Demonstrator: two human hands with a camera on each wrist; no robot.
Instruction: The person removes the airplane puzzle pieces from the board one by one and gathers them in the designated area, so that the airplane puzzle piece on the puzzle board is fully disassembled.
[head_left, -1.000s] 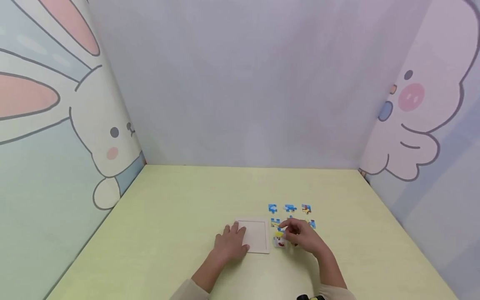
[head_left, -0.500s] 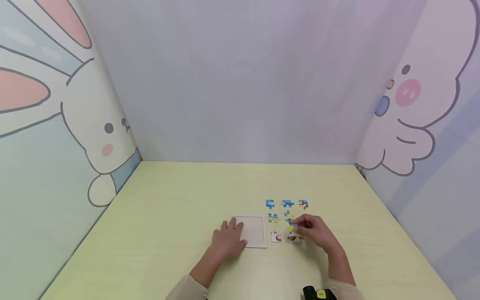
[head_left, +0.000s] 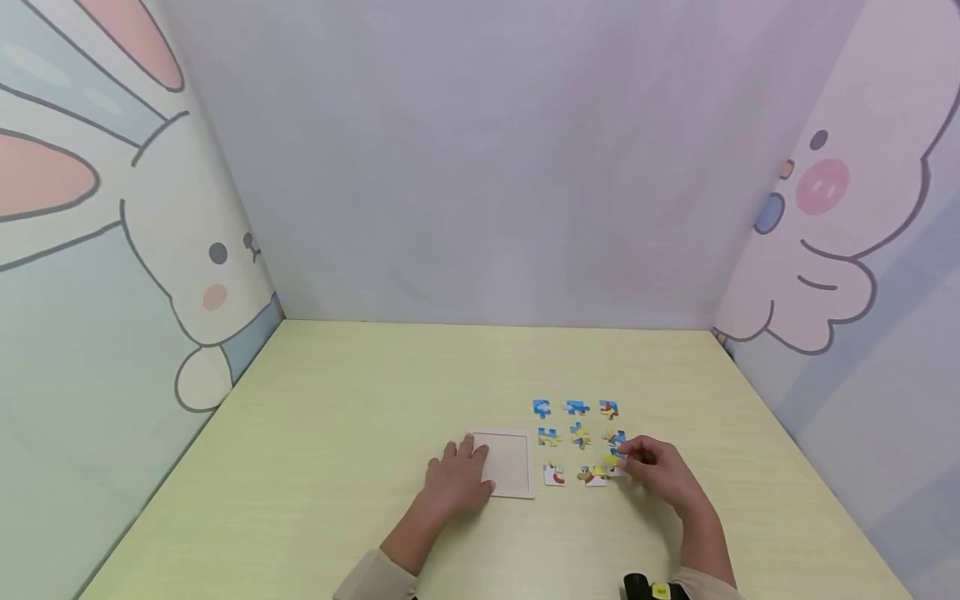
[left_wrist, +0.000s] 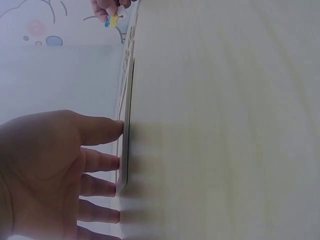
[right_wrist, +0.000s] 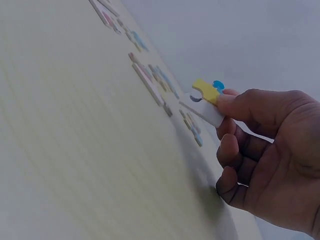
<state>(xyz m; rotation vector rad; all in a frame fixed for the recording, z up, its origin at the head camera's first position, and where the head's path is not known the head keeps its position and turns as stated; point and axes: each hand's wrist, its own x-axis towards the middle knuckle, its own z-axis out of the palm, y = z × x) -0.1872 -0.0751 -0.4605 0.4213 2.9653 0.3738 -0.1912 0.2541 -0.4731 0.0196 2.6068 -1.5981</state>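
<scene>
My right hand [head_left: 660, 473] pinches a puzzle piece [right_wrist: 206, 95] between thumb and fingers. The piece is white, yellow and blue, held above the table at the lower right of the laid-out pieces. Beside it lies a white and brown puzzle piece [head_left: 592, 476]. My left hand [head_left: 457, 478] rests with spread fingers on the left side of a pale square puzzle tray [head_left: 531, 467]. In the left wrist view the left thumb and fingertips meet the tray's edge [left_wrist: 128, 145].
Other puzzle pieces lie in rows right of the tray: a blue piece [head_left: 576, 407] in the back row, a blue and yellow piece [head_left: 548, 437] in the middle row, a white and red piece [head_left: 553, 475] in front. A grey wall [head_left: 480, 167] stands behind the table.
My right hand has moved right along the front row with the pinched piece, uncovering the pieces beneath. The left hand stays on the tray. The head view has shifted slightly.
</scene>
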